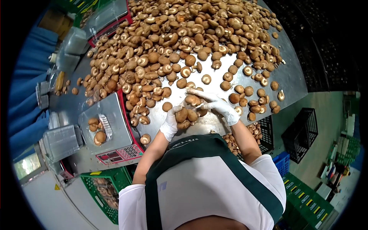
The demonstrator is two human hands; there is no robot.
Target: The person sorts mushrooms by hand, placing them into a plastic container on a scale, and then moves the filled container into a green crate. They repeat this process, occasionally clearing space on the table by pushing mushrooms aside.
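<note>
Okay, clock directions run from between the hands, 12 pointing away from the body. Left hand (171,122), white-gloved, sits at 8 o'clock, fingers and thumb curled against a small bunch of brown mushrooms (181,115); the bunch lies right in the middle, between both palms, low over the counter (293,81). Right hand (220,106), also gloved, reaches in from 2 to 3 o'clock, fingers spread apart with one stretched toward 10 o'clock; cannot tell whether it grips the mushroom partly hidden under it. Big mushroom pile (184,38) covers 10 to 1 o'clock, caps and pale stems mixed; loose ones (248,91) scattered at 2 to 3 o'clock. Red-edged scale (109,104) near 9 o'clock, keypad (128,152) side nearest the body, clear tray (106,124) on its plate with a few mushrooms in it. Second scale (105,19) at 10 to 11 o'clock, beside the pile. Stacked clear trays (61,142) between 8 and 9 o'clock. Green crate (90,188) with bagged-looking contents, unclear, near 8 o'clock, below counter level. Black crate (268,134) of mushrooms just before 4 o'clock, partly behind the right forearm; blue crate (282,163) at 4. Green apron bib edge (191,147) at 6 o'clock.
</note>
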